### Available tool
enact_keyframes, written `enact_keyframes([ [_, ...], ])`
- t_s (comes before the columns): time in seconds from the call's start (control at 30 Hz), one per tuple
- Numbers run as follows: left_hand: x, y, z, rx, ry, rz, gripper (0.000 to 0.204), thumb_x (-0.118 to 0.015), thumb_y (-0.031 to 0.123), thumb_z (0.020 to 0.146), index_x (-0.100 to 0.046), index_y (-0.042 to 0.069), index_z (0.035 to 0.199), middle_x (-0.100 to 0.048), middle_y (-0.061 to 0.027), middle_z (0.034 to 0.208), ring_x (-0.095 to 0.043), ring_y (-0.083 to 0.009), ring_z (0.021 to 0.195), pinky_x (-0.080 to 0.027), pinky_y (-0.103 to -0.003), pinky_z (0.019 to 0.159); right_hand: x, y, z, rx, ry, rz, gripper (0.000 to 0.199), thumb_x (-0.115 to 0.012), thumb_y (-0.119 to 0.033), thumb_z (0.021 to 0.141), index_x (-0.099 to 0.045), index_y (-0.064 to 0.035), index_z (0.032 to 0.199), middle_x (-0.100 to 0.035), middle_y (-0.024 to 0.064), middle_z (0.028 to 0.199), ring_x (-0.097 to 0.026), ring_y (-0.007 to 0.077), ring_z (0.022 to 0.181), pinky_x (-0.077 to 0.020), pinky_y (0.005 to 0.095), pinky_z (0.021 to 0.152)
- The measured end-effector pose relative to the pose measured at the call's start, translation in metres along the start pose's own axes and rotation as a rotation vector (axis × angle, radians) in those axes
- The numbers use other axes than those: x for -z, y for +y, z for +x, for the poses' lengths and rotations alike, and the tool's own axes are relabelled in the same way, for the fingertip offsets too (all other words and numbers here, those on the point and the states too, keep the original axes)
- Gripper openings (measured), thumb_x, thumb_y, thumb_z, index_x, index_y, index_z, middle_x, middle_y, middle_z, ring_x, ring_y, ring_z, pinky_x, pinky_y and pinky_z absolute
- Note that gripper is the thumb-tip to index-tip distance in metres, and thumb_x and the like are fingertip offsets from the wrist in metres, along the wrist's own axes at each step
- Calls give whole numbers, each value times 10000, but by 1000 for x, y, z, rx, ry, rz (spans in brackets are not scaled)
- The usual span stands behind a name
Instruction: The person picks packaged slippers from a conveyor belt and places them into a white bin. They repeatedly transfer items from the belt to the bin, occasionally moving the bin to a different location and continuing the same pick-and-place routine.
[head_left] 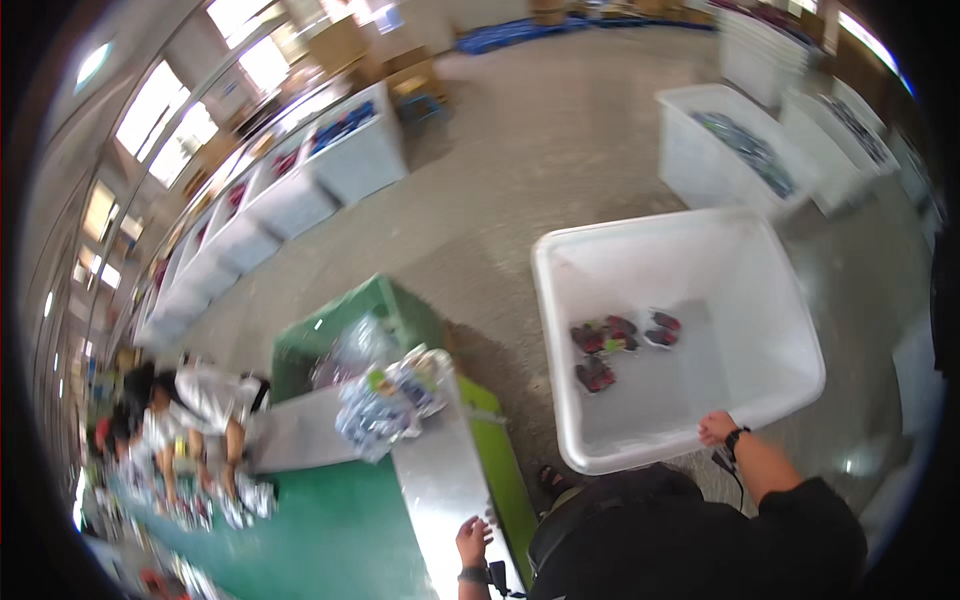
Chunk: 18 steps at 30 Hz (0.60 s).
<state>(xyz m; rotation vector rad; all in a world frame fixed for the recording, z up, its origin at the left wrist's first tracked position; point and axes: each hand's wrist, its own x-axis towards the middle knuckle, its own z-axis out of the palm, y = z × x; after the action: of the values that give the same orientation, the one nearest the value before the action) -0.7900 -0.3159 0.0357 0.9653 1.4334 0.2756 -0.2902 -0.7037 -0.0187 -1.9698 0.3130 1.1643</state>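
Observation:
In front of me to the right stands a large white plastic bin [556, 330]. On its floor lie several small dark shoes with red parts [600, 340], one apart from the cluster. My right hand [716, 428] is at the bin's near rim with its fingers curled; whether they grip the rim, I cannot make out. My left hand [474, 540] is over the metal edge [440, 490] of a worktable, fingers apart and nothing in them. A heap of clear plastic-wrapped items [385, 405] rests on the table's far corner.
A green bin [400, 315] holding clear plastic stands beyond the table. On the green belt surface [310, 530], people [205, 410] handle goods at the left. More white bins line the left [350, 160] and the far right [690, 170]. My sandalled foot [551, 480] shows between table and bin.

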Motion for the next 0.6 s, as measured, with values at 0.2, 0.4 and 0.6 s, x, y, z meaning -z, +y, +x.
enact_keyframes([
  [0.2, 67, -8, 37, -131, 132, 40, 368, -631, 232, 859, -590, 3, 1144, -680, -105, 883, -637, -141, 736, -513, -259, 597, -69, -3, 2, 63, -95, -99, 147, -552, -156, 853, -556, -16, 895, -601, 131, 727, -623, 243, 575, -530, 375, 467],
  [0.4, 117, -12, 55, -78, 230, -138, 361, -631, 216, 853, -591, -4, 1136, -654, -77, 807, -617, -129, 673, -506, -257, 558, -126, -14, -23, 34, -198, -212, 123, -519, -122, 857, -546, -13, 907, -599, 114, 723, -614, 206, 545, -525, 351, 459],
  [0.6, 80, -46, 67, 113, 60, -414, 213, -596, 201, 878, -625, 1, 946, -622, -65, 718, -596, -138, 554, -496, -265, 495, -170, -49, -41, 109, -276, -464, 147, -533, -108, 852, -574, -10, 953, -617, 96, 729, -612, 177, 556, -497, 310, 468],
])
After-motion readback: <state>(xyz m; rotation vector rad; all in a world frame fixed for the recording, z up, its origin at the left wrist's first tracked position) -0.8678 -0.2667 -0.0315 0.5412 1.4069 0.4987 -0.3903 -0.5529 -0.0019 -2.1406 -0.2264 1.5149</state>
